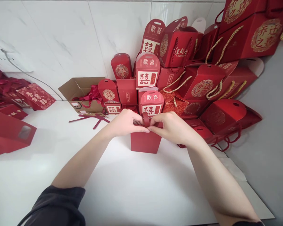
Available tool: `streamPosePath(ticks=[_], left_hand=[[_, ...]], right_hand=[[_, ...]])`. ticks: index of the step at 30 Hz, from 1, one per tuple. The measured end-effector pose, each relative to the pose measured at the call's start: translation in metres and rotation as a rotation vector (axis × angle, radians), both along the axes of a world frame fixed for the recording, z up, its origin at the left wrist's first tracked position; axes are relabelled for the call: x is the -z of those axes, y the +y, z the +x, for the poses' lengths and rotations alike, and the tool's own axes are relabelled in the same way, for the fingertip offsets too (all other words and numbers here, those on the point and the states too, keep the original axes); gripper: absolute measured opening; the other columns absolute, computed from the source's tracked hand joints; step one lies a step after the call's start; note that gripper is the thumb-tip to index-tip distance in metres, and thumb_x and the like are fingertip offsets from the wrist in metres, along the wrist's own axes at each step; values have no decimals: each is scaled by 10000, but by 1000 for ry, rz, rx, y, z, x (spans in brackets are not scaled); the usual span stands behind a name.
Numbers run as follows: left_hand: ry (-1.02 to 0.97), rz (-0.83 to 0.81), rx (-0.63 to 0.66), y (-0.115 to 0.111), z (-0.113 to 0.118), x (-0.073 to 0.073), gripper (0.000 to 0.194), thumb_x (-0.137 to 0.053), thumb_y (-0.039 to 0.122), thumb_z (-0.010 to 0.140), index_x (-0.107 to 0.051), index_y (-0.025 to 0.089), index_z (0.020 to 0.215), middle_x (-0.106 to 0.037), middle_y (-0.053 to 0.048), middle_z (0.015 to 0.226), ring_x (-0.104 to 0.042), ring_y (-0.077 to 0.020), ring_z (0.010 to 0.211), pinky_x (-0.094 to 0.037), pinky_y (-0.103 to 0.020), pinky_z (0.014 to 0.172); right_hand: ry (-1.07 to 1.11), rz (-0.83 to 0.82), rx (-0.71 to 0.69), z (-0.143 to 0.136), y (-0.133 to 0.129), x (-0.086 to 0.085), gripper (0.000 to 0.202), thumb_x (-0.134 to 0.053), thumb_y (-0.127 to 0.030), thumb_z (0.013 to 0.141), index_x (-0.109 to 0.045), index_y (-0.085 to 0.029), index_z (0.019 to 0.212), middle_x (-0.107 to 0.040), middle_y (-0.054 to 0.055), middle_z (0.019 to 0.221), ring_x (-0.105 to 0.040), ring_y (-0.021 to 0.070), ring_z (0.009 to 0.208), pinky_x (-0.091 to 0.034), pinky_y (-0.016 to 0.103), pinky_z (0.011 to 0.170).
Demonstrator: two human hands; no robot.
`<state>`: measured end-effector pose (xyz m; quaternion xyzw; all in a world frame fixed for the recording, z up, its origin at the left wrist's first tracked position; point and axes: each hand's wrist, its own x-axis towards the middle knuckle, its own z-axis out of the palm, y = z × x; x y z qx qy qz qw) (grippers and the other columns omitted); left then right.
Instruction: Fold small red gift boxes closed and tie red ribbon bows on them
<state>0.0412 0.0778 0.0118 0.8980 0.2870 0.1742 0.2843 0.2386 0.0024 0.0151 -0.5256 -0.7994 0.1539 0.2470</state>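
A plain red gift box [145, 142] stands upright on the white table, its front face towards me. At its top edge a dark red ribbon [146, 119] rises in a small loop between my hands. My left hand [126, 123] is closed in a pinch at the ribbon's left side. From the other side my right hand [173, 127] pinches it too, thumb tips almost meeting over the box. The fingers partly hide the box's top and the ribbon's ends.
Stacked red gift boxes [201, 86] with rope handles crowd the back and right. An open cardboard box [85, 82] holds ribbons; loose ribbon strips [94, 117] lie before it. More red boxes [9, 131] stand at left. A cable [29, 67] hangs along the tiled wall.
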Motion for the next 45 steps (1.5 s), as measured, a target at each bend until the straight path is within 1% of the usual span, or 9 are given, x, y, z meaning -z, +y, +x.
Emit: streamPosePath(ticks=[4, 6, 9, 13, 17, 21, 29, 42, 45], left_hand=[[-15, -106, 140, 7, -2, 5, 258, -759, 409, 737, -765, 150, 744, -727, -18, 685, -624, -124, 621, -447, -212, 588], [-11, -206, 208, 11, -4, 7, 239, -775, 387, 726, -778, 156, 787, -756, -46, 762, -680, -156, 697, -501, -221, 642], [-14, -359, 266, 14, -6, 9, 200, -796, 329, 708, -776, 150, 796, -769, -73, 813, -719, -193, 774, -553, -242, 707], [-2, -474, 291, 16, -7, 10, 176, -818, 264, 674, -770, 135, 783, -772, -90, 825, -733, -212, 796, -577, -249, 715], [17, -475, 309, 17, -7, 9, 167, -819, 248, 671, -775, 137, 790, -772, -90, 825, -734, -205, 789, -578, -241, 715], [13, -440, 291, 17, -7, 7, 171, -829, 251, 650, -771, 135, 762, -767, -75, 777, -721, -181, 739, -560, -219, 691], [44, -410, 271, 18, -6, 6, 205, -833, 288, 640, -762, 118, 731, -742, -69, 696, -678, -155, 651, -504, -196, 592], [-22, -470, 299, 14, -4, 5, 218, -811, 258, 676, -715, 127, 821, -747, -59, 805, -683, -144, 734, -504, -194, 624], [-21, -419, 300, 15, -5, 6, 222, -818, 282, 666, -741, 117, 795, -737, -56, 753, -652, -129, 668, -491, -198, 605]], right_hand=[[67, -50, -72, 11, -4, -5, 294, -476, -314, 948, -615, -188, 723, -596, -18, 622, -491, 117, 562, -335, 241, 548], [124, 5, 5, 15, -3, -5, 167, -532, -324, 923, -618, -188, 882, -637, -5, 711, -539, 132, 613, -367, 241, 578], [128, 47, 12, 14, 3, 1, 253, -663, -284, 836, -605, -184, 1061, -666, 3, 775, -578, 147, 667, -397, 242, 618], [63, 51, -55, 6, 11, 11, 144, -558, -167, 883, -689, -175, 824, -704, 34, 789, -606, 151, 731, -398, 249, 667], [66, -44, -19, 1, 10, 9, 161, -538, -130, 846, -683, -161, 785, -703, 28, 732, -605, 141, 658, -394, 243, 612], [126, -184, -180, 2, 2, -1, 160, -545, -130, 830, -691, -176, 784, -697, -3, 710, -606, 126, 639, -407, 227, 588], [179, -156, -211, 1, -4, -1, 120, -547, -117, 818, -632, -179, 760, -661, -23, 695, -558, 105, 605, -382, 218, 556], [318, -314, -342, 5, 0, -2, 186, -520, -67, 839, -643, -203, 867, -721, -6, 869, -665, 136, 805, -498, 256, 773], [356, -346, -345, 4, 4, 3, 168, -528, -70, 838, -611, -203, 899, -718, -12, 841, -671, 131, 761, -503, 247, 724]])
